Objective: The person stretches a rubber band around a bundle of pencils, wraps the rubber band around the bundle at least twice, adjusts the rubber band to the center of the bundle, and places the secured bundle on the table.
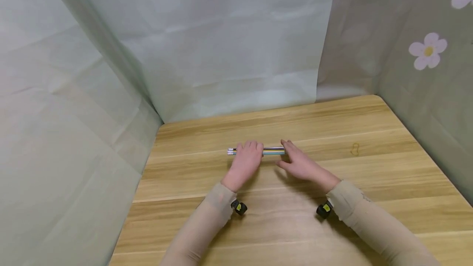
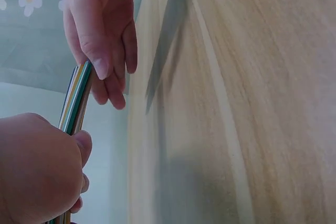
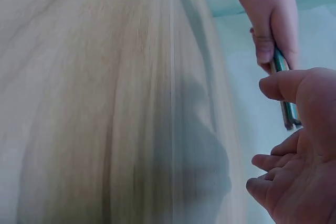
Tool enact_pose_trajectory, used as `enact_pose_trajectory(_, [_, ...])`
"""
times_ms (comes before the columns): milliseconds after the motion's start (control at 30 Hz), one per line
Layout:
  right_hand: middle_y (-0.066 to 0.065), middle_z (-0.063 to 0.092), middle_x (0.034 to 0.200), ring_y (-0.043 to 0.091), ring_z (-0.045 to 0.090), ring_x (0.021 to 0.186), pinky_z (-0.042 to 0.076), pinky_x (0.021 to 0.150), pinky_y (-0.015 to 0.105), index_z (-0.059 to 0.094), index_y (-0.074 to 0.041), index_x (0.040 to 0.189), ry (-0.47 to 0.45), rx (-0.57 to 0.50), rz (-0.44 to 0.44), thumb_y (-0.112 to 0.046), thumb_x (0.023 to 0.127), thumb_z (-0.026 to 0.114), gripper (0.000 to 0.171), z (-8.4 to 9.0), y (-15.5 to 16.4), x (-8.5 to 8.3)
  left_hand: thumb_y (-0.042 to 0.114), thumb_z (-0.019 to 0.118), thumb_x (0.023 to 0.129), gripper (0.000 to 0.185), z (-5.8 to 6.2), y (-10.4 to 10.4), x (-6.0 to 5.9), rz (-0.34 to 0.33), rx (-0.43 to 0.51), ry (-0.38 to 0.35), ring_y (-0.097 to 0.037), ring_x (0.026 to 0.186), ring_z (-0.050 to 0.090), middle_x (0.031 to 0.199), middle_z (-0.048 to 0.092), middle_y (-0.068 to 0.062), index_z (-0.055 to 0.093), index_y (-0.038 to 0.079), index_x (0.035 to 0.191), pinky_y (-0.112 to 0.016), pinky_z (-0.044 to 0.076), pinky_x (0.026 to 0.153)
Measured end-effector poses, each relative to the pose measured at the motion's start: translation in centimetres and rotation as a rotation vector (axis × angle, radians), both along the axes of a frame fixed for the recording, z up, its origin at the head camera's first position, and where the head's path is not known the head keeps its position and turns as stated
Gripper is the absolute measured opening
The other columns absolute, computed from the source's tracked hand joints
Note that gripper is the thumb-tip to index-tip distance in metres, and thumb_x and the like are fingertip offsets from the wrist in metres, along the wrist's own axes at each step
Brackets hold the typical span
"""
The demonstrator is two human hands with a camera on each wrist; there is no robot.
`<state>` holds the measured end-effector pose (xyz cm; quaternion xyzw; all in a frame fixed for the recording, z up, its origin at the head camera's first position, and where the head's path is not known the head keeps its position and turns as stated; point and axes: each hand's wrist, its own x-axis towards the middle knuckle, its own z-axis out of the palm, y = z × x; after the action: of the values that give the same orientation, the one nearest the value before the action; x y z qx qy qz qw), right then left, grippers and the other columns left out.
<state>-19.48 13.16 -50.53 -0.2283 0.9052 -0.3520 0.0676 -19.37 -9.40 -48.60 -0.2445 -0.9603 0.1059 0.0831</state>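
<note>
A bundle of pencils point(image 1: 272, 151) in several colours lies crosswise, close over the table in the head view. My left hand point(image 1: 248, 161) grips it around the middle, thumb and curled fingers wrapped about it. Pale-tipped ends stick out to the left of that hand. At the other end, my right hand point(image 1: 301, 163) has its fingers extended and thumb apart, the palm facing the flat pencil ends point(image 2: 84, 65). In the right wrist view the pencils point(image 3: 280, 60) pass behind my right thumb, and nothing is gripped by that hand.
Thin yellow bands point(image 1: 355, 149), looking like rubber bands, lie on the wooden table point(image 1: 281, 225) to the right of my right hand. Pale cloth walls point(image 1: 229, 52) enclose the table's back and sides. Each wrist wears a small black camera point(image 1: 239, 207).
</note>
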Motion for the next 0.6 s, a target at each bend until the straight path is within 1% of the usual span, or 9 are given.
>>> enact_pose_trajectory(200, [0.035, 0.024, 0.168, 0.052, 0.019, 0.157, 0.02, 0.123, 0.066, 0.023, 0.011, 0.164, 0.011, -0.011, -0.007, -0.028, 0.108, 0.065, 0.08, -0.3, 1.7, -0.2, 0.03, 0.057, 0.113, 0.021, -0.3, -0.5, 0.2, 0.009, 0.027, -0.02, -0.023, 0.096, 0.059, 0.105, 0.064, -0.006, 0.059, 0.009, 0.113, -0.045, 0.05, 0.089])
enact_pose_trajectory(333, [0.035, 0.03, 0.166, 0.054, 0.023, 0.155, 0.02, 0.123, 0.066, 0.029, 0.012, 0.162, 0.031, 0.001, -0.018, -0.024, 0.109, 0.063, 0.073, -0.5, 3.7, -0.6, 0.03, 0.057, 0.113, 0.021, -0.5, -0.8, 0.2, 0.013, 0.048, -0.033, -0.023, 0.099, 0.059, 0.107, 0.063, -0.006, 0.059, 0.009, 0.114, -0.046, 0.05, 0.091])
enact_pose_trajectory(467, [0.036, 0.048, 0.154, 0.055, 0.04, 0.146, 0.03, 0.12, 0.066, 0.044, 0.013, 0.153, 0.067, 0.021, -0.047, -0.017, 0.108, 0.064, 0.058, -0.5, 6.4, -1.0, 0.03, 0.056, 0.113, 0.021, -0.7, -1.1, 0.1, 0.007, 0.064, -0.035, -0.024, 0.101, 0.059, 0.109, 0.064, -0.006, 0.059, 0.009, 0.116, -0.047, 0.05, 0.092])
enact_pose_trajectory(533, [0.034, 0.059, 0.142, 0.053, 0.053, 0.135, 0.039, 0.114, 0.065, 0.055, 0.013, 0.144, 0.099, 0.034, -0.06, -0.012, 0.107, 0.064, 0.046, -0.5, 8.0, -1.3, 0.031, 0.056, 0.113, 0.021, -0.7, -1.2, 0.0, -0.001, 0.073, -0.033, -0.024, 0.1, 0.059, 0.109, 0.064, -0.006, 0.058, 0.009, 0.115, -0.045, 0.05, 0.09])
enact_pose_trajectory(600, [0.03, 0.068, 0.129, 0.05, 0.062, 0.123, 0.047, 0.106, 0.064, 0.065, 0.011, 0.132, 0.132, 0.055, -0.073, -0.007, 0.105, 0.066, 0.033, -0.3, 9.8, -1.5, 0.03, 0.055, 0.113, 0.021, -0.7, -1.3, 0.0, -0.011, 0.079, -0.033, -0.023, 0.1, 0.059, 0.11, 0.065, -0.006, 0.058, 0.009, 0.116, -0.043, 0.049, 0.088])
